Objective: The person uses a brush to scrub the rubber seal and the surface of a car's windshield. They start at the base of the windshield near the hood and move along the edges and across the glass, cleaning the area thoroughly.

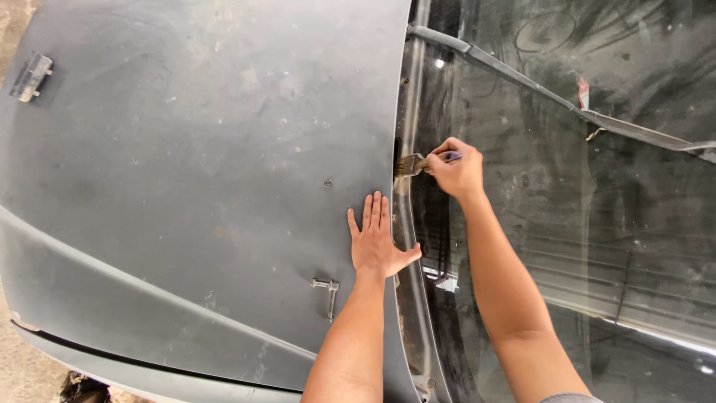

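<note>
My right hand [456, 169] grips a small paintbrush [412, 164] by its purple handle. The bristles point left into the gap [401, 224] between the grey car bonnet [201, 172] and the windscreen [597, 209]. My left hand [375, 240] lies flat on the bonnet's rear edge, fingers spread and pointing away from me, just below the brush. It holds nothing.
A wiper arm [522, 80] runs diagonally across the dusty windscreen, with a small red and white tag [582, 92] near it. A metal bracket [327, 292] lies on the bonnet near my left wrist. Another metal fitting [30, 76] sits at the bonnet's far left. Ground shows at the bottom left.
</note>
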